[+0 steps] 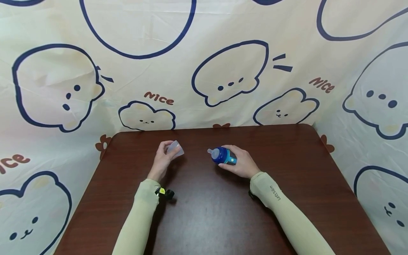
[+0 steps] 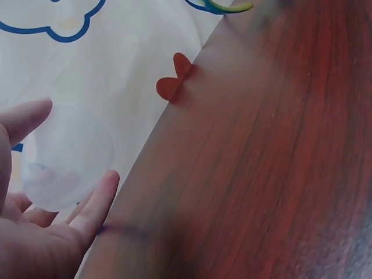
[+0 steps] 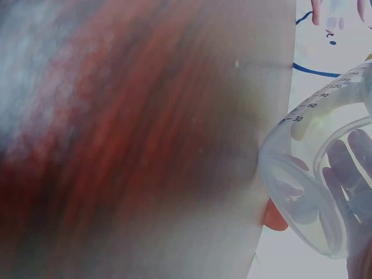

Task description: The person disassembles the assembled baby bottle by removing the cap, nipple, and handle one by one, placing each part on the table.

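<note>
My left hand (image 1: 161, 160) holds a translucent dome-shaped bottle cap (image 1: 177, 148) between thumb and fingers, above the left part of the table. In the left wrist view the cap (image 2: 72, 154) shows as a cloudy round cup with fingers on both sides. My right hand (image 1: 243, 163) grips a baby bottle (image 1: 231, 160) with a blue collar and a clear teat (image 1: 214, 153). The bottle is tilted, its teat uncovered and pointing left towards the cap, with a gap between them. In the right wrist view the clear bottle's body (image 3: 302, 209) has printed measuring marks.
Both hands are over the far half of a dark brown wooden table (image 1: 204, 219). Pale fabric (image 1: 223, 117) printed with blue cartoon outlines hangs along its back and sides. A wrist camera (image 1: 170, 194) is strapped to the left wrist.
</note>
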`<action>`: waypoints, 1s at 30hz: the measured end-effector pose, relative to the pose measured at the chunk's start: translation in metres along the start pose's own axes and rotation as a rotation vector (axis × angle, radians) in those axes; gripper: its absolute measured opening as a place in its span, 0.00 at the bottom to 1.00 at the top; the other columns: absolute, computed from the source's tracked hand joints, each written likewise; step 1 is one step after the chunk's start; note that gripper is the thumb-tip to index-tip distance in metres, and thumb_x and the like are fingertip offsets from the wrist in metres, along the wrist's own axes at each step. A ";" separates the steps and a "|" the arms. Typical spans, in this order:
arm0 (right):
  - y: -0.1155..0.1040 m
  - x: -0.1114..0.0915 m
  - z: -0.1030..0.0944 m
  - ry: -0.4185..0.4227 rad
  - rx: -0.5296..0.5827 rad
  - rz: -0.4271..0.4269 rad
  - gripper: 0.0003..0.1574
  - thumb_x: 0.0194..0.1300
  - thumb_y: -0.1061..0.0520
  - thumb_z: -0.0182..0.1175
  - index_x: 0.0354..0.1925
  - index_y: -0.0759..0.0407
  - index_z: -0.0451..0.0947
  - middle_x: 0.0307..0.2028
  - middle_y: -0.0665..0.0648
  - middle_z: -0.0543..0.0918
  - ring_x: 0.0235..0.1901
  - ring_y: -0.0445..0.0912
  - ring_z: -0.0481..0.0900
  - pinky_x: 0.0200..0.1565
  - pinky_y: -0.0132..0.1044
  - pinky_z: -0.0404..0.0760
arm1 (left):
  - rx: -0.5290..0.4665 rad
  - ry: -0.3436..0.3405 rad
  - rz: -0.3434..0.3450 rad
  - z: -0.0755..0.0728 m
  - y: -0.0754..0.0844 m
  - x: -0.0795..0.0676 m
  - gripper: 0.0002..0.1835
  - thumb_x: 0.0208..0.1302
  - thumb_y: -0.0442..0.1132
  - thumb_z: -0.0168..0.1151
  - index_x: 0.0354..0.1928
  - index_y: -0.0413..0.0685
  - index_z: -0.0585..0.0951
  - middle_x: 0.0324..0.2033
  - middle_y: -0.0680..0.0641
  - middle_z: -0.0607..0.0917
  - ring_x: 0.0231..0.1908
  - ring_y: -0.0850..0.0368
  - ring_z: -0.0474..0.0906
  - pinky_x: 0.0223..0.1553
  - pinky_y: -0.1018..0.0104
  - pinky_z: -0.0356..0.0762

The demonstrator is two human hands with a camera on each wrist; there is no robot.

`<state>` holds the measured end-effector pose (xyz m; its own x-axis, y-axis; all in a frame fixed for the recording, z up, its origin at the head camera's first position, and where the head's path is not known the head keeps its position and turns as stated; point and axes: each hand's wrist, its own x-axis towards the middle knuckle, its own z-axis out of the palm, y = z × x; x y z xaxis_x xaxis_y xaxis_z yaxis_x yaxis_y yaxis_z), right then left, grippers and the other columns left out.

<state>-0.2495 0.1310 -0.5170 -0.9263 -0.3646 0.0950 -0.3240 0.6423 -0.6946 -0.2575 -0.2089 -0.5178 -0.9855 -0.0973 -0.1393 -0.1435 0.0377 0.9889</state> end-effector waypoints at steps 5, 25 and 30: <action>0.001 0.001 0.000 0.005 -0.006 -0.012 0.46 0.59 0.32 0.72 0.71 0.37 0.68 0.65 0.53 0.78 0.60 0.54 0.78 0.60 0.61 0.81 | 0.075 0.014 -0.009 -0.004 -0.003 0.004 0.34 0.70 0.45 0.69 0.72 0.48 0.66 0.68 0.39 0.70 0.62 0.45 0.70 0.60 0.57 0.78; 0.000 -0.001 0.001 0.018 0.006 -0.011 0.46 0.59 0.33 0.73 0.71 0.38 0.69 0.66 0.52 0.78 0.61 0.54 0.78 0.60 0.61 0.80 | 0.240 0.082 0.031 -0.018 -0.001 0.011 0.39 0.60 0.51 0.78 0.70 0.60 0.70 0.68 0.40 0.75 0.64 0.41 0.70 0.63 0.44 0.75; 0.001 0.000 0.000 0.021 0.004 -0.011 0.45 0.60 0.33 0.73 0.71 0.37 0.69 0.66 0.52 0.78 0.61 0.55 0.78 0.60 0.62 0.80 | 0.249 0.105 0.043 -0.021 -0.001 0.013 0.38 0.60 0.48 0.78 0.70 0.59 0.70 0.65 0.40 0.77 0.62 0.42 0.71 0.58 0.50 0.75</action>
<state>-0.2497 0.1314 -0.5179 -0.9265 -0.3574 0.1178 -0.3336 0.6353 -0.6965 -0.2682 -0.2313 -0.5198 -0.9783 -0.1920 -0.0784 -0.1322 0.2861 0.9490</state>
